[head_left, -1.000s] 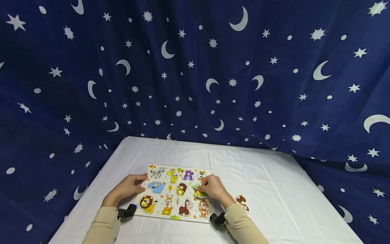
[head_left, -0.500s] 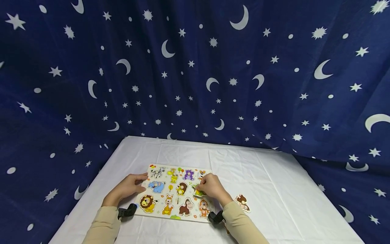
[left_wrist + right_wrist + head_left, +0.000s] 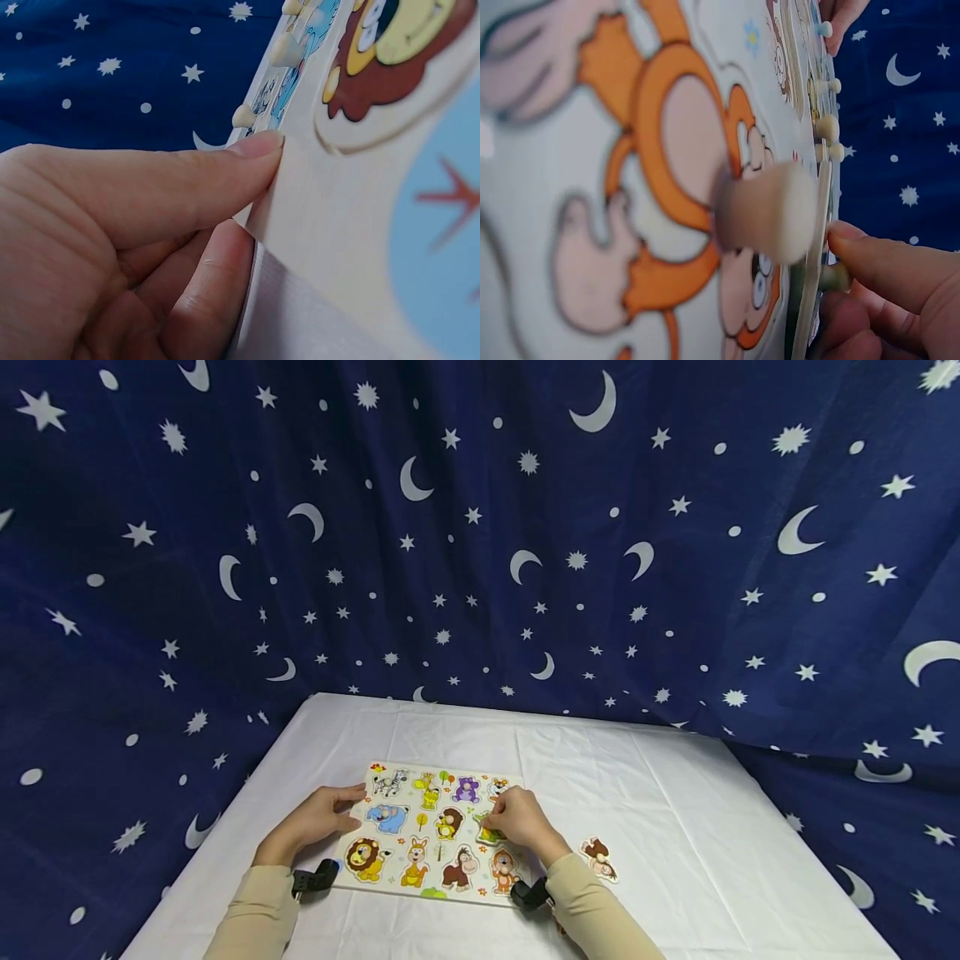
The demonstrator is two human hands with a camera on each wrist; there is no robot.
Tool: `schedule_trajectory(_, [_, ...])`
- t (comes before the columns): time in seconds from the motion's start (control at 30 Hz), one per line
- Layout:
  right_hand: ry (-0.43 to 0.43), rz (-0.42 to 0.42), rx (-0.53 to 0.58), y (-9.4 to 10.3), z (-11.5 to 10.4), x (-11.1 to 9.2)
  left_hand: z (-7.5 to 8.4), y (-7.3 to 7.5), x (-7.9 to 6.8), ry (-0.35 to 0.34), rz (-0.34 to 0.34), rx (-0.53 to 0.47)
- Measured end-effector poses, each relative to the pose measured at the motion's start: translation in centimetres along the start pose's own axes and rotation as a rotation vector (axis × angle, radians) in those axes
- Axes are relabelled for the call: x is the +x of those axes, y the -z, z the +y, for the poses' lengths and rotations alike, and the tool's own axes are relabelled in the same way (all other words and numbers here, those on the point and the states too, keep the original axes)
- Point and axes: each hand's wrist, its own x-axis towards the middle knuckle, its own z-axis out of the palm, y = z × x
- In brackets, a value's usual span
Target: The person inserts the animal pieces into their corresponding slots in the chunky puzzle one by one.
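Observation:
A wooden peg puzzle board (image 3: 386, 885) with animal pieces lies on the table. My left hand (image 3: 318, 818) holds its left edge, with the thumb (image 3: 255, 146) on top and a finger against the side in the left wrist view. Over the board's right side, my right hand (image 3: 522, 820) pinches the knob (image 3: 834, 277) of a green animal piece (image 3: 487, 833), which overlaps the middle row's right-hand spot. The fingers cover part of that piece. Close to the right wrist camera stands the knob (image 3: 772, 214) of the orange monkey piece (image 3: 502, 870).
A loose brown animal piece (image 3: 598, 858) lies on the white tablecloth (image 3: 675, 827) right of the board. Another piece (image 3: 558, 928) is mostly hidden beneath the right sleeve. A dark blue curtain (image 3: 480, 727) with moons and stars hangs behind the table.
The green piece, tilted a second ago, now lies flatter against the board, with my right hand shifted slightly left over it. My left hand keeps its place at the board's edge.

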Motion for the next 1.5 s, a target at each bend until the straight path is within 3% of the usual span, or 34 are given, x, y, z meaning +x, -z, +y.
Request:
schedule_trajectory(0.87, [-0.037,0.005,0.028,-0.41,0.43,0.20,-0.04,0.11,0.16,-0.005,-0.007,-0.007])
schedule_trajectory(1.17, [-0.068,-0.052,0.122,-0.18,0.59,0.06,-0.07,0.00,0.13,0.027,0.001,-0.020])
schedule_trajectory(1.5, [-0.108,-0.090,0.229,0.32,0.73,-0.43,0.09,0.02,-0.06,-0.006,-0.002,-0.019])
